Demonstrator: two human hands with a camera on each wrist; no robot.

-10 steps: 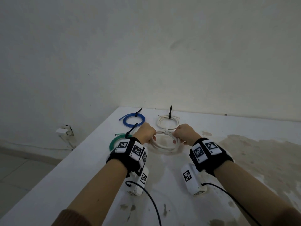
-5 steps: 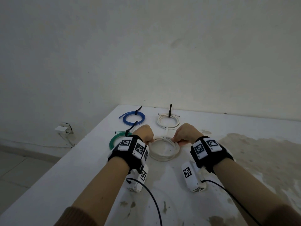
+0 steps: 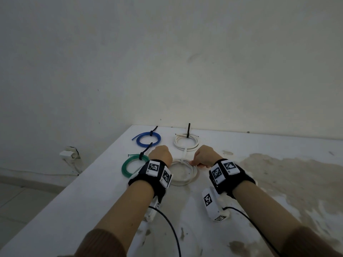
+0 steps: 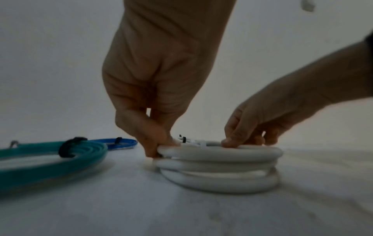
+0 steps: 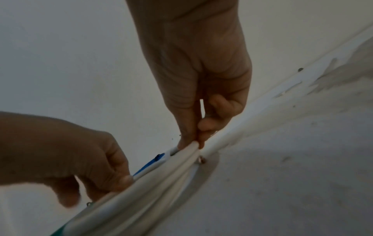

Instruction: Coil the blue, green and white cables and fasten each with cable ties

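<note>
I count four round coils of smooth plastic cable on the white table: one blue coil, one green coil and two white. My left hand pinches the top loop of the near white coil at its left side, finger and thumb curled round it. My right hand grips the same coil's right side, fingertips clamped on a strand. A white tie sits between my hands. Past them lies the far white coil, bound by a stiff black tie. The green coil is just left of my left hand, the blue beyond it, each with one black tie.
</note>
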